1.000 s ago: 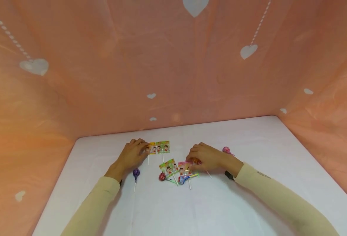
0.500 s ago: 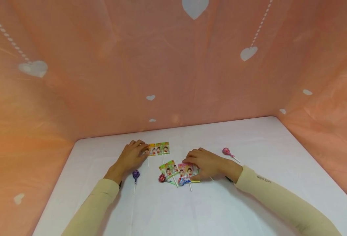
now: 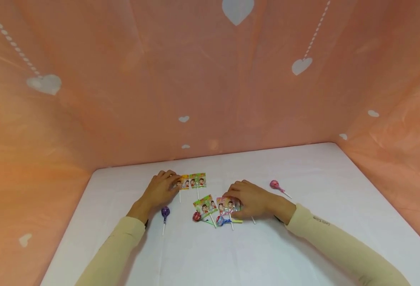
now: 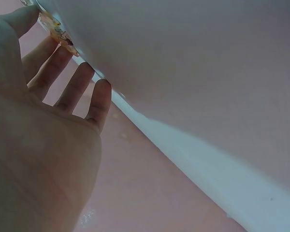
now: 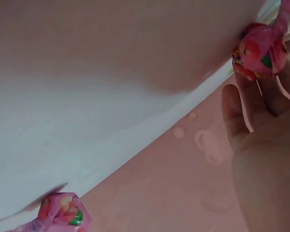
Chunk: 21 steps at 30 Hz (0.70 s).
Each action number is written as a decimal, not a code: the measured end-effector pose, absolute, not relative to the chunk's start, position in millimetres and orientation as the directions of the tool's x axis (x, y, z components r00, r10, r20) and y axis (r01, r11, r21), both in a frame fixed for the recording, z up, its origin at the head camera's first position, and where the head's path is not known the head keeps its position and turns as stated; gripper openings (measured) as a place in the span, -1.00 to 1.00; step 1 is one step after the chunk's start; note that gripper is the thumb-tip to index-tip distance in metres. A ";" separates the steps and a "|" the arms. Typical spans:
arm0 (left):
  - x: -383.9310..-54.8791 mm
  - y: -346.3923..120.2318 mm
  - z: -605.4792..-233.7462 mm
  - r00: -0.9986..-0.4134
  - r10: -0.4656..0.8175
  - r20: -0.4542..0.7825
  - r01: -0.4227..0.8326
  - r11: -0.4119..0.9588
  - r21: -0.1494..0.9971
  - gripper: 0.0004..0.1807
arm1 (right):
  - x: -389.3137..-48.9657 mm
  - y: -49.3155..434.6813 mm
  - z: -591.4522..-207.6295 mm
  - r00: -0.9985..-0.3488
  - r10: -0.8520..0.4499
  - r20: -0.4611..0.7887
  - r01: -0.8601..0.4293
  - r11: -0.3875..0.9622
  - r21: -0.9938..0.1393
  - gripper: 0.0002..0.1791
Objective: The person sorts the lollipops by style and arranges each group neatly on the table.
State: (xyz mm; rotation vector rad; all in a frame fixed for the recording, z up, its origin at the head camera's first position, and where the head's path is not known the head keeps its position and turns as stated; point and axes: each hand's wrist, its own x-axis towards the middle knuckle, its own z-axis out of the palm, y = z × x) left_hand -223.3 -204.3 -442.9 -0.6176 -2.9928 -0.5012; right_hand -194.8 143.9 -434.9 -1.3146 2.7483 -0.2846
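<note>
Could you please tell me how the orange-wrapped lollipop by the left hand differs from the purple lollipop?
The orange-wrapped lollipop has a flat, printed packet; the purple lollipop has a rounded head. The left hand partly covers the orange-wrapped lollipop, while the purple lollipop is fully visible. Both have white sticks.

Lighting and clarity in three views.
The head view was softly lit, a faint glare spot marking the orange backdrop (image 3: pixel 213 91); both wrist views were dim, with broad shadow across the white tabletop (image 3: pixel 203 258).
</note>
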 end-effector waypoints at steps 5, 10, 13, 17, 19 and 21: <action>-224.7 -204.9 -445.4 -0.924 0.370 0.100 0.383 0.873 0.303 -0.49 | -195.5 146.6 -434.2 -0.642 -0.766 0.044 -0.755 0.620 -0.213 -0.34; -223.3 -204.6 -444.4 -0.928 0.363 0.080 0.369 0.878 0.305 -0.48 | -196.3 148.9 -434.1 -0.652 -0.754 0.078 -0.749 0.626 -0.218 -0.37; -222.0 -204.7 -443.2 -0.930 0.359 0.077 0.365 0.880 0.304 -0.47 | -197.7 149.6 -434.7 -0.655 -0.750 0.097 -0.750 0.629 -0.205 -0.38; -221.9 -205.0 -442.6 -0.931 0.357 0.078 0.363 0.882 0.300 -0.47 | -198.9 149.9 -435.6 -0.655 -0.747 0.110 -0.752 0.632 -0.189 -0.38; -222.1 -205.2 -442.6 -0.932 0.354 0.075 0.360 0.884 0.299 -0.47 | -198.9 149.7 -435.8 -0.655 -0.746 0.118 -0.753 0.631 -0.188 -0.39; -222.2 -205.1 -441.9 -0.934 0.351 0.072 0.356 0.886 0.298 -0.47 | -198.9 149.7 -435.8 -0.652 -0.748 0.125 -0.756 0.628 -0.187 -0.39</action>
